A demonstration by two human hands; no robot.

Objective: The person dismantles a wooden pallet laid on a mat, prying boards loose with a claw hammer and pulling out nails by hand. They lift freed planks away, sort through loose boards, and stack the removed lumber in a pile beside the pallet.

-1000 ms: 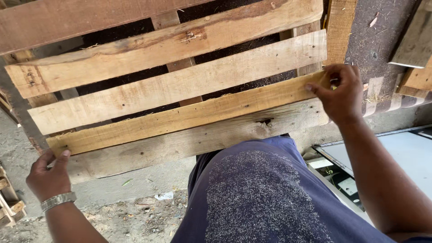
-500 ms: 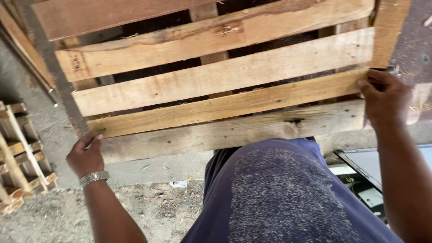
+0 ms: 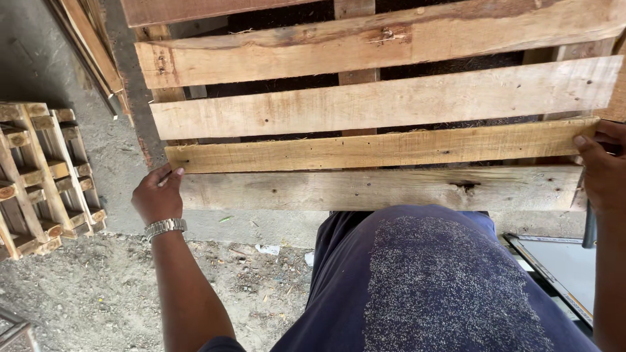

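Shifted since prev. frames: view has swung left, so pallet sits further right in frame and right hand is now cut by the frame edge; small pallet stack at left has come further into view; both hands have kept their places at the ends of the same board.

Ground [image 3: 85, 293]: grey concrete giving way to gritty dirt w/ small debris and scraps; outdoor yard or open shed, daylight.

Wooden pallet [image 3: 385, 104]: fills upper frame, rough pale slats running horizontally, dark gaps between, knots and nail marks visible; lower edge touches the person's lap.

Lap [image 3: 430, 287]: dark blue cloth, dusted w/ pale sawdust specks.

Pallet stack [image 3: 39, 176]: smaller, far left on ground, well apart from main pallet.

Leaning boards [image 3: 91, 45]: upper left, tilted, just beside pallet corner.

Loose yellowish board [image 3: 378, 148]: lies across pallet, second slat from the bottom, slightly tilted.

White-and-dark panel [image 3: 561, 267]: lower right, partly hidden by lap.

Left hand [image 3: 158, 194]: at board's left end, fingers curled narrow, tips touching the end; metal watch [image 3: 165, 227] on wrist.

Right hand [image 3: 603, 166]: at board's right end, fingers wrapped on the end; grip partly out of frame.
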